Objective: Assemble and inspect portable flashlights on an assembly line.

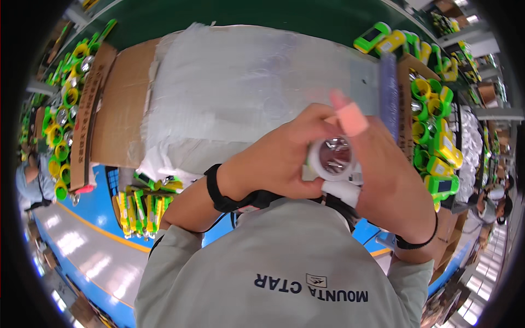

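Note:
Close to my chest, both hands are around a round lamp head with a white rim and a shiny silver reflector facing up. My left hand grips its left side, fingers bent and thumb near its lower edge. My right hand is closed about the right side. A finger of it with a pinkish-orange cover points up past the rim and is blurred. A white wrap shows just below the lamp head, at my right hand. The lamp's underside is hidden.
A padded surface under white wrapping lies ahead, flanked by cardboard. Green and yellow lamp housings fill a box on the left and another on the right. More housings stand low at left. People sit at both far sides.

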`<state>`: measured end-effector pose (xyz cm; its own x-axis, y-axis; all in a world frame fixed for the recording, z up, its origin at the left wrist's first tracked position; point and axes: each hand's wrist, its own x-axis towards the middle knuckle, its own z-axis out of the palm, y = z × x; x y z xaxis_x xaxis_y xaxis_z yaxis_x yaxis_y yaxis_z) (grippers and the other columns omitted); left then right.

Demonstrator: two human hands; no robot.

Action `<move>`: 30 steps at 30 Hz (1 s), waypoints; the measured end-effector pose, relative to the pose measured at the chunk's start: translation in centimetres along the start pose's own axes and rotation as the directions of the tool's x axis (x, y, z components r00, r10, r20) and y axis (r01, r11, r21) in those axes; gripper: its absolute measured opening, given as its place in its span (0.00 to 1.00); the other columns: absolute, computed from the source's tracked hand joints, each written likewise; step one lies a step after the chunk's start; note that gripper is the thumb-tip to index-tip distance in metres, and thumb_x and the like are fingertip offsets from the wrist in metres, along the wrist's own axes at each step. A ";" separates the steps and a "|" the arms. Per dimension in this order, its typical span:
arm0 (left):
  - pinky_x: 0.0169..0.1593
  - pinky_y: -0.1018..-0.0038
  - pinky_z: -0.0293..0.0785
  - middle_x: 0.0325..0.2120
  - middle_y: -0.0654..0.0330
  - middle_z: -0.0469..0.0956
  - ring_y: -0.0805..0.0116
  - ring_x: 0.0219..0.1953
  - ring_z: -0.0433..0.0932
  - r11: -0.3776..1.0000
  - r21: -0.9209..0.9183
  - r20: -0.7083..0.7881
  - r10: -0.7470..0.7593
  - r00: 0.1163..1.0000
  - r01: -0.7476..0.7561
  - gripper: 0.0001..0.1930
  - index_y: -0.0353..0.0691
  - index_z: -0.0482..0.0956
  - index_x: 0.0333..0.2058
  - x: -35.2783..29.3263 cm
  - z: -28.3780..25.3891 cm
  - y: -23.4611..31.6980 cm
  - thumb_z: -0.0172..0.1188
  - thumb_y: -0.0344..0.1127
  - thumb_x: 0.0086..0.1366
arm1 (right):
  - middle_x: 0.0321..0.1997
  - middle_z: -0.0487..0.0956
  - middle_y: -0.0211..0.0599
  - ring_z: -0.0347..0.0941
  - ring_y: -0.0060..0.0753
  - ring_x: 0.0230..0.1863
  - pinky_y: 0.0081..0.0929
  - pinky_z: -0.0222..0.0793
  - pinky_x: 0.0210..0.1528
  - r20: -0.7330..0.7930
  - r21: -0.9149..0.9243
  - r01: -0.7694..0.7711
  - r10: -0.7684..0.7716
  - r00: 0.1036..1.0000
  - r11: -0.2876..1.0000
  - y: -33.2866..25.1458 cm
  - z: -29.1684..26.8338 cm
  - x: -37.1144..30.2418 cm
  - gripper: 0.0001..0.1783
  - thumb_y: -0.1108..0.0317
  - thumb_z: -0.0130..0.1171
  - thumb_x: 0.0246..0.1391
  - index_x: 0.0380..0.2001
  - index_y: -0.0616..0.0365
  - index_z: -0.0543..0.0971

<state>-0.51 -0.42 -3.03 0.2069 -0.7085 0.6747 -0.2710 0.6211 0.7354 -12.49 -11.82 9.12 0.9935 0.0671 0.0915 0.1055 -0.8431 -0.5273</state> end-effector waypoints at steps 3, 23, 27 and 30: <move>0.40 0.65 0.74 0.42 0.52 0.69 0.49 0.38 0.74 0.929 0.341 0.054 -0.170 0.984 0.142 0.21 0.46 0.74 0.42 0.3 -0.6 3.2 0.66 0.33 0.46 | 0.46 0.73 0.43 0.71 0.42 0.43 0.32 0.69 0.46 0.002 -0.024 -0.001 0.001 1.000 1.000 0.2 0.4 -0.5 0.52 0.72 0.71 0.37 0.65 0.61 0.54; 0.32 0.61 0.74 0.32 0.53 0.70 0.51 0.29 0.76 0.845 0.514 0.063 -0.208 0.976 0.147 0.15 0.49 0.72 0.40 -0.7 0.7 4.9 0.63 0.33 0.53 | 0.35 0.76 0.45 0.75 0.49 0.34 0.37 0.71 0.35 0.098 -0.427 -0.231 0.298 0.949 0.874 -2.3 -1.0 0.5 0.40 0.51 0.73 0.34 0.50 0.60 0.69; 0.32 0.62 0.74 0.32 0.53 0.70 0.51 0.31 0.77 0.850 0.495 0.037 -0.228 0.973 0.180 0.15 0.49 0.73 0.41 -0.7 0.4 5.0 0.63 0.34 0.53 | 0.47 0.74 0.51 0.74 0.52 0.44 0.37 0.71 0.42 0.036 -0.343 -0.098 0.117 0.992 0.934 -1.9 -0.3 -1.0 0.43 0.55 0.71 0.37 0.55 0.59 0.66; 0.33 0.61 0.74 0.32 0.53 0.70 0.51 0.30 0.77 0.847 0.512 0.076 -0.212 0.974 0.145 0.15 0.49 0.73 0.40 -0.5 0.5 4.7 0.63 0.34 0.53 | 0.43 0.75 0.49 0.75 0.51 0.41 0.37 0.71 0.40 0.075 -0.436 -0.073 0.117 0.990 0.897 -0.9 -0.8 -1.4 0.39 0.56 0.71 0.37 0.53 0.60 0.67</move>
<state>-2.42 2.70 0.09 0.1879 -0.8474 0.4965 -0.6812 0.2518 0.6875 -14.01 -11.58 10.16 0.9994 0.0074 -0.0342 0.0035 -0.9938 -0.1111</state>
